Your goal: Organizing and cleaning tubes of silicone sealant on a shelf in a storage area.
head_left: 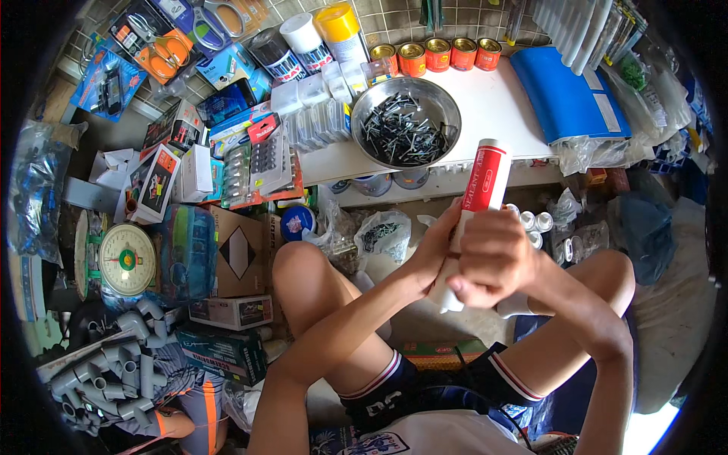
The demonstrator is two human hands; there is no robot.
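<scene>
A white and red sealant cartridge (480, 179) is held aslant over my lap, its narrow nozzle end pointing down towards me. My left hand (435, 250) grips it from the left side. Across its front, my right hand (496, 256) is closed round the lower half, slightly blurred, hiding part of the tube. Beyond it on a white shelf sits a steel bowl (359, 139) of dark screws (398, 128). Several white tubes (534, 223) stand just right of my right hand. Between my knees and the shelf, a clear plastic bag (398, 227) holds more screws.
Spray cans (298, 42), small orange tins (438, 55) and a blue folder (563, 94) line the shelf. On the left are a dial scale (128, 259), cartons (236, 250) and grey pipe fittings (108, 372). Part of another person's clothed leg (207, 406) shows at lower left.
</scene>
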